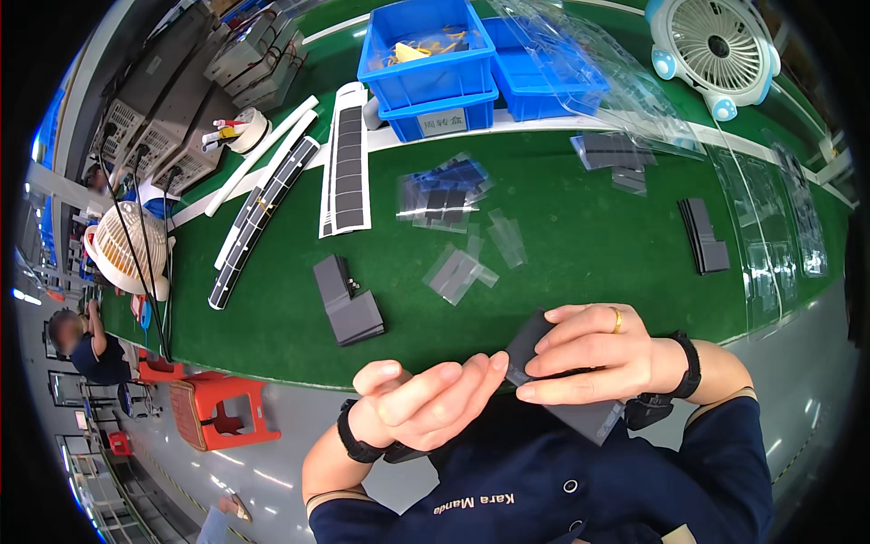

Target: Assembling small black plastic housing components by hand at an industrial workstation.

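My right hand (594, 355), with a ring on one finger, is wrapped round a flat dark grey L-shaped piece (587, 420) at the table's near edge. Its fingers cover the middle of the piece. My left hand (430, 394) is curled, and its fingertips come together at the left corner of that piece. Whatever they may pinch is too small to make out. A stack of similar dark grey L-shaped pieces (349, 306) lies to the left on the green table. Another such stack (703, 238) is farther off to the right.
Clear film pieces (458, 274) and a pile of blue-and-black film (446, 190) lie ahead. Sheets of black labels (348, 168) are at the left. Blue bins (426, 59) stand at the back, with clear plastic trays (766, 231) and a fan (716, 50) to the right.
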Tool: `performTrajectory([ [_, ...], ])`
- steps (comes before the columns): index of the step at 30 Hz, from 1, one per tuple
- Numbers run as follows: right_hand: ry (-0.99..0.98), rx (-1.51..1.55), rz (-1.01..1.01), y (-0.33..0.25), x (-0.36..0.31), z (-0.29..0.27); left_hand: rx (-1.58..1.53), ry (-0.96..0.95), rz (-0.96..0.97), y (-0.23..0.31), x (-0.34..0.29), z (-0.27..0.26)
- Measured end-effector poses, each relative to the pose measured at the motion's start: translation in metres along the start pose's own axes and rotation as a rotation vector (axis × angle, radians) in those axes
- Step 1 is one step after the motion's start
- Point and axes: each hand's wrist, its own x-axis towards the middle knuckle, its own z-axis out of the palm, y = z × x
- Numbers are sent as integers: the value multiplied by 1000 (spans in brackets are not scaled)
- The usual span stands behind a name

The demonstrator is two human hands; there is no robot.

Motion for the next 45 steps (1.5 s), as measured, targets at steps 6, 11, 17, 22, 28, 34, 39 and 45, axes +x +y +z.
performTrajectory([
  [6,29,-59,-47,-1,-5,4,15,12,22,2,2,3],
  [11,105,-19,-83,0,-6,2,10,0,6,4,5,2],
  [17,94,-34,-45,2,-2,2,20,-18,3,3,6,1],
  [22,113,291,289,2,3,2,-252,-145,-185,0,16,9],
  [28,219,1072,1252,12,3,3,-1417,-473,-1149,-8,13,30],
  [34,274,1001,1275,23,-4,3,-1607,-490,-1376,-14,12,30],
  [39,276,936,1232,25,-6,7,-1459,-515,-1395,-13,13,33],
  [45,257,936,1048,20,-4,13,-1444,-600,-1309,-13,11,41],
])
